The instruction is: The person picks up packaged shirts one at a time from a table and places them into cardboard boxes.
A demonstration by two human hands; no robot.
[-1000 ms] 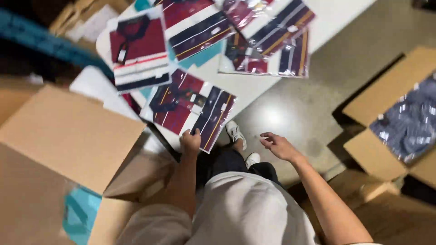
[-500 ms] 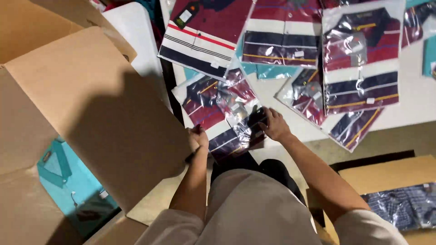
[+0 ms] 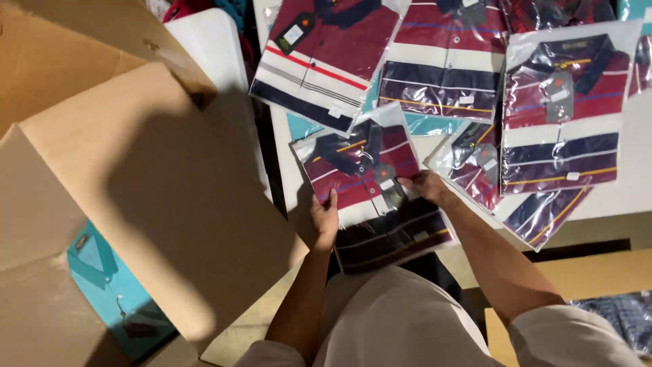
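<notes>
Both hands grip one bagged striped polo shirt (image 3: 370,183) at the white table's (image 3: 631,194) near edge: the left hand (image 3: 326,219) pinches its left side, the right hand (image 3: 424,185) clasps its right side. Other bagged striped shirts (image 3: 560,115) lie just beyond, and an open cardboard box (image 3: 156,197) holding a teal shirt (image 3: 109,285) stands to the left.

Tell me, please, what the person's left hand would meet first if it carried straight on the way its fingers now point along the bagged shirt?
The left hand grips the left edge of the maroon striped shirt bag, fingers pointing up the picture. Going on, it would probably meet the teal bagged shirt first, though depth is hard to judge.
</notes>
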